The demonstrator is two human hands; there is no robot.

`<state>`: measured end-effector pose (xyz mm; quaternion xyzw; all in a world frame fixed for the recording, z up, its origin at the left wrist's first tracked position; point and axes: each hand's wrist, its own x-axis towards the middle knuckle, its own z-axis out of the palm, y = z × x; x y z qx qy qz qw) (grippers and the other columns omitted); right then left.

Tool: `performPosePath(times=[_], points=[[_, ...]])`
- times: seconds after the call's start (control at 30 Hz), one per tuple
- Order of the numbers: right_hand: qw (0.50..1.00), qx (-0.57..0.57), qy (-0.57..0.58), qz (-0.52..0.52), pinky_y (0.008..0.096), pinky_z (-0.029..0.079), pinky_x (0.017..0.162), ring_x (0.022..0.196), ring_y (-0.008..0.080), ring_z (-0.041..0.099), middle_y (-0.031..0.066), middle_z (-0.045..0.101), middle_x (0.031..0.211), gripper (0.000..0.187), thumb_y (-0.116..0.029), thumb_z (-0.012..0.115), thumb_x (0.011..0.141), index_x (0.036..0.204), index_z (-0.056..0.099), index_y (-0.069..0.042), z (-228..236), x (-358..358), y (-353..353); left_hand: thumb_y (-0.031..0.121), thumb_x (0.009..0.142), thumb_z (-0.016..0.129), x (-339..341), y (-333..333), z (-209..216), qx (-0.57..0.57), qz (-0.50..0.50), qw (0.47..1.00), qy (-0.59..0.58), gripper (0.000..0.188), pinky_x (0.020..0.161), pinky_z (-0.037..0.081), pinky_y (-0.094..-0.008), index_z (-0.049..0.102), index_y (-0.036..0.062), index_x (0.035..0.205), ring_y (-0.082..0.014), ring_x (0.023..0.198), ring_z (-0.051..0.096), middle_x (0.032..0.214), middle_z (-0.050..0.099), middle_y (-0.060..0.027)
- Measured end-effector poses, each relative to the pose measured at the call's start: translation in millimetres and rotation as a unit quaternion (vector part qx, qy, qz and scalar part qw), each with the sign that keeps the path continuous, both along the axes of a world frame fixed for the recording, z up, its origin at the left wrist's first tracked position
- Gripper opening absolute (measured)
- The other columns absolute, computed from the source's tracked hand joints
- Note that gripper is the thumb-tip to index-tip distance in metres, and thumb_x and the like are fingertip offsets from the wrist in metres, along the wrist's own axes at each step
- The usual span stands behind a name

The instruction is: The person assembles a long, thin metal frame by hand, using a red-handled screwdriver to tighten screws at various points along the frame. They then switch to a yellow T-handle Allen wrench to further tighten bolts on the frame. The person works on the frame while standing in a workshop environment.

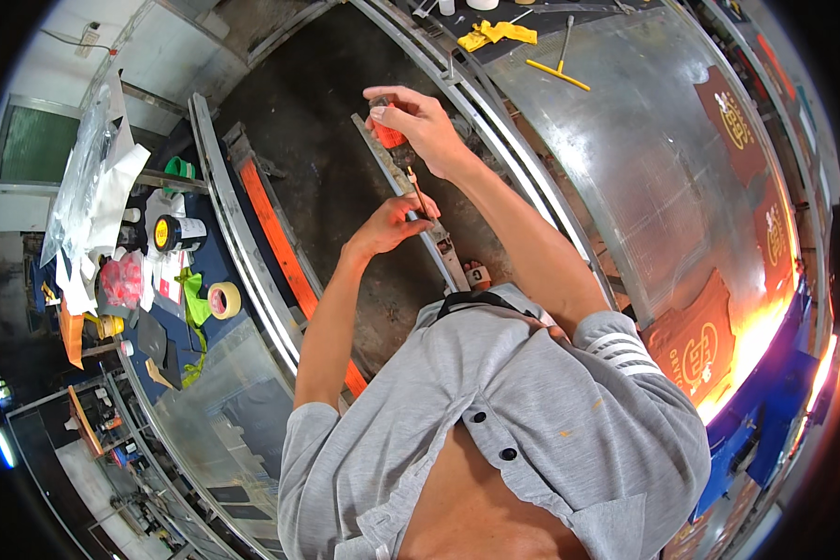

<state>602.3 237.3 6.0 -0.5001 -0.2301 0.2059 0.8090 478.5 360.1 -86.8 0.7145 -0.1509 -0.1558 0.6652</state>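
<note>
My right hand (420,126) is raised at the upper middle, its fingers curled round a small orange-red container (388,136) with dark ends. What the container is I cannot tell. Below it, my left hand (392,226) closes on a thin brown stick (420,198) that points up and has a pale tip, perhaps a brush. A long narrow bar (446,250) with a bright metal edge runs past both hands, from the upper middle down toward my waist. The left fingers lie against or over this bar; their exact contact is hidden.
To the right, a long metal-topped table (616,159) carries brown printed fabric pieces (700,345), a yellow T-handled tool (560,73) and a yellow cloth (497,35). On the left table are a dark jar (179,233), a tape roll (224,300) and plastic sheeting. An orange rail (275,238) stands beside it.
</note>
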Motion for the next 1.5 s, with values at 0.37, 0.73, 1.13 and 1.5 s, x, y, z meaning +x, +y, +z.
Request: performPosePath(times=[0.37,0.73,1.13,1.5], points=[[0.992,0.112,0.031,0.042,0.0318,0.052,0.07,0.073,0.021,0.064,0.0158,0.069,0.09,0.029,-0.015,0.056,0.094,0.114,0.063,0.004,35.2,-7.1,-29.1,0.008,0.093,0.064,-3.4,-16.5,11.0,0.177,-0.004,0.977,-0.121,0.019,0.083,0.047,-0.0343,0.052,0.0017,0.105,-0.0213,0.09,0.055,0.097,0.05,-0.0084],[0.977,0.169,0.04,-0.121,0.0352,0.049,0.074,0.088,0.0225,0.058,0.0137,0.061,0.1,0.038,-0.02,0.054,0.096,0.124,0.057,0.004,40.8,-4.0,-124.7,0.013,0.092,0.063,8.2,-38.0,-14.2,0.342,0.144,0.873,-0.317,0.02,0.076,0.048,-0.0398,0.055,0.0009,0.079,-0.0312,0.089,0.056,0.09,0.051,-0.0137],[0.972,0.093,0.065,-0.205,0.0352,0.046,0.082,0.092,0.0221,0.054,0.0144,0.057,0.105,0.037,-0.021,0.053,0.099,0.127,0.053,0.004,-2.1,-2.2,-178.7,0.005,0.095,0.067,-89.4,29.8,-74.5,-0.452,0.554,0.689,0.116,0.02,0.071,0.056,-0.0339,0.065,-0.0004,0.114,-0.0195,0.077,0.064,0.089,0.066,-0.0099],[0.984,0.055,0.067,-0.154,0.0364,0.046,0.082,0.092,0.0223,0.054,0.0145,0.058,0.106,0.037,-0.021,0.05,0.099,0.128,0.052,0.002,-13.3,2.5,-160.6,0.007,0.091,0.068,-284.6,178.8,-101.4,0.043,0.803,0.59,0.077,0.023,0.064,0.054,-0.0263,0.071,-0.0063,0.11,-0.0165,0.077,0.07,0.089,0.073,-0.01]])
